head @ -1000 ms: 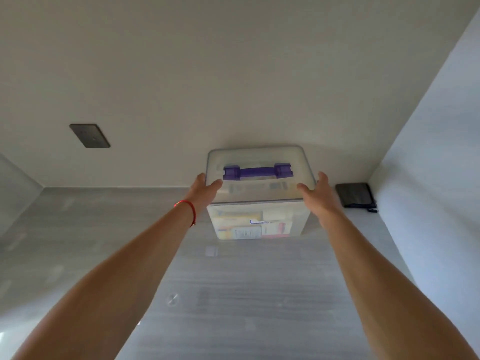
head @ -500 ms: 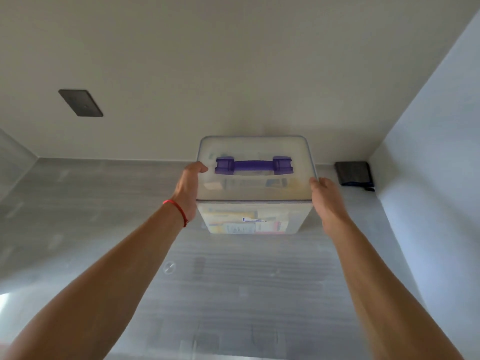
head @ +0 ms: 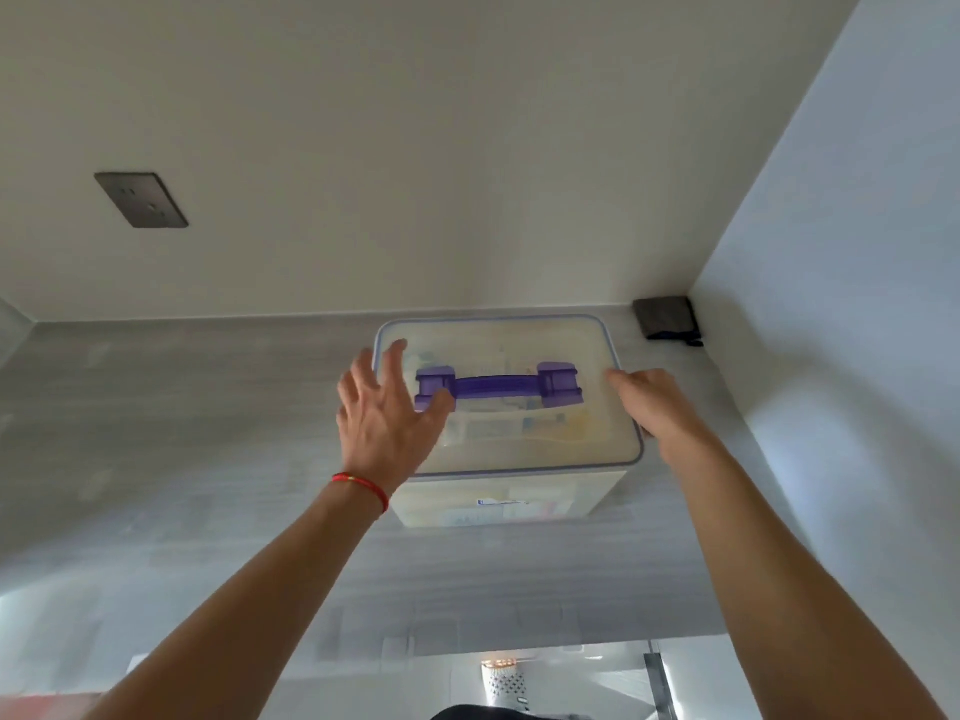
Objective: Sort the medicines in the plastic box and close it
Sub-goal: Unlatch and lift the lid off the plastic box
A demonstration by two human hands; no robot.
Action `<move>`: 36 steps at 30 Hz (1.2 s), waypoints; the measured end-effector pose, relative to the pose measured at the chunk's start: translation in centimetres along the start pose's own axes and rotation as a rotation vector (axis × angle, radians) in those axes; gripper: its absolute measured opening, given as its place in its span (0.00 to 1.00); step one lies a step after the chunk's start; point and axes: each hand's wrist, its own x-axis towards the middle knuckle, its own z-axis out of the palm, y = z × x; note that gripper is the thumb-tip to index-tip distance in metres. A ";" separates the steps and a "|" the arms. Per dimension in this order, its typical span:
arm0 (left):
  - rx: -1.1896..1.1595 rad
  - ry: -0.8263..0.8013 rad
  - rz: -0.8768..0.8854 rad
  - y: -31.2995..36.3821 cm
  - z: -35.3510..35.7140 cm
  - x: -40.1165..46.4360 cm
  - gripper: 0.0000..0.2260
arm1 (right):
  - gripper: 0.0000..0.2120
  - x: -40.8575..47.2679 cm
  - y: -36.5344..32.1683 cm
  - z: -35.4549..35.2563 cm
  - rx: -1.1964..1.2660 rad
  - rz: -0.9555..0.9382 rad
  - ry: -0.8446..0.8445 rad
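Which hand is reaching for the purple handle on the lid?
The left hand, wearing the red wrist string; its thumb is at the purple handle. The right hand is at the lid's right edge.

Box (head: 519,501) on counter (head: 208,459), pouch (head: 667,317) behind-right.

You are standing in what looks like a home: a grey wood-grain countertop (head: 218,459) runs into a corner of plain painted walls (head: 467,148), a dark socket plate (head: 141,200) is set in the far wall on the left, and a small dark pouch (head: 666,317) sits in the far right corner.
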 end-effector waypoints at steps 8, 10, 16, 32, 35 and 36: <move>0.461 -0.157 0.357 1.5 4.1 2.1 0.34 | 0.16 2.9 -0.7 -2.6 0.251 0.261 -0.345; 0.458 -0.157 0.354 1.5 4.0 2.0 0.34 | 0.12 3.2 -0.9 -2.2 0.223 0.184 -0.286; -0.031 0.007 0.271 1.7 2.7 1.9 0.21 | 0.30 1.6 -1.4 -0.6 -0.435 -0.080 0.062; -0.829 -0.405 -0.579 -5.6 -1.6 6.1 0.12 | 0.27 -2.9 -1.8 7.7 -0.754 -0.740 0.070; -0.741 -0.275 -0.507 -5.8 -1.2 6.3 0.15 | 0.28 -3.0 -1.9 7.6 -0.766 -0.730 0.058; -0.620 -0.201 -0.469 -5.6 -1.3 6.5 0.16 | 0.28 -3.0 -1.9 7.5 -0.771 -0.732 0.054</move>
